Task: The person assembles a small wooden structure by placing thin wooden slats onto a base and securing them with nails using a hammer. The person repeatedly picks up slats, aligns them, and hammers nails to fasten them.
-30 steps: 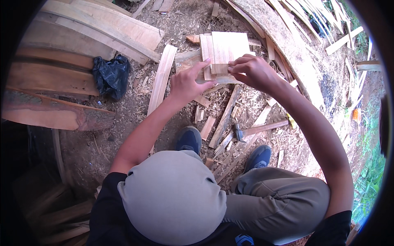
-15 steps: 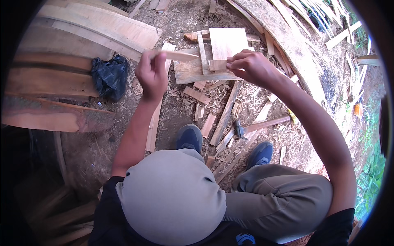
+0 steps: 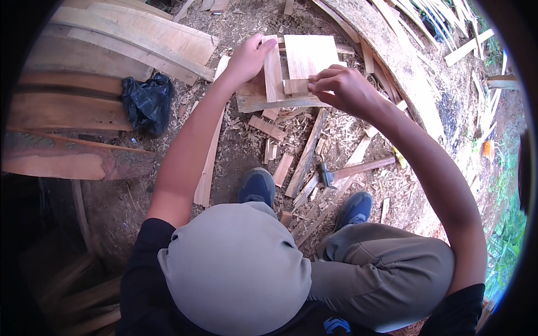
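A narrow wooden board (image 3: 273, 75) stands at the left end of a short wooden block, and my left hand (image 3: 250, 56) is closed round its far end. Between the fingertips of my right hand (image 3: 342, 87) I pinch the short wooden block (image 3: 295, 87); its left end lies close to the narrow board, but whether they touch I cannot tell. A pale squarish wooden panel (image 3: 311, 53) lies just beyond the block. Beneath these pieces is a wide plank (image 3: 249, 102) on the ground.
A hammer (image 3: 358, 169) lies among wood offcuts (image 3: 267, 127) and shavings in front of my shoes. To the left are large stacked boards (image 3: 129, 33) and a black plastic bag (image 3: 147, 103). A long curved slab (image 3: 381, 45) lies at the far right.
My left hand has moved right and away from me, bringing the narrow board from mid-air over to the block's left end. My right hand has kept its pinch, nearly in place.
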Motion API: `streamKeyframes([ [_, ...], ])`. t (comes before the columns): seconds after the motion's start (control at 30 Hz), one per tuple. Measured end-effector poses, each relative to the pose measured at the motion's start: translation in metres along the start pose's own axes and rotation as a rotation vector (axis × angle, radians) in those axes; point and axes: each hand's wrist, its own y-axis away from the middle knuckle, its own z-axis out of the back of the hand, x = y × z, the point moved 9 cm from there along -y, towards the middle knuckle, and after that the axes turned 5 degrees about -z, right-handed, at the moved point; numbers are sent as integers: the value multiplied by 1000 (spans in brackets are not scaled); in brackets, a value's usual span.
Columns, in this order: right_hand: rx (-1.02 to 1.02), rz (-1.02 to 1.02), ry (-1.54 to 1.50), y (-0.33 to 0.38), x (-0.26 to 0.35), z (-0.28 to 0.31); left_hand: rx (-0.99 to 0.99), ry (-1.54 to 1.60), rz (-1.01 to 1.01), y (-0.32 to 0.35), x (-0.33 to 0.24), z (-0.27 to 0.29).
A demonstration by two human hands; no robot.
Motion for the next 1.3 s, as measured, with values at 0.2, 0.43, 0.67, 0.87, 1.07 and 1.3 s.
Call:
streamKeyframes([
  [0.2,-14,20,1,2,-3,-3,-41,-109,-8,-5,-1,0],
  [0.43,5,-27,3,-1,0,1,-152,-48,4,-3,5,-3],
  [0.67,-7,-19,-15,0,1,3,-172,-3,166,2,7,-10],
  [0.87,-2,-14,-23,-1,1,2,-326,96,128,8,-4,-8],
  [1.07,6,-7,-7,-1,1,2,-493,125,174,21,-5,-12],
  [1.3,-12,-6,-32,-1,1,3,-566,80,220,30,-13,-7],
])
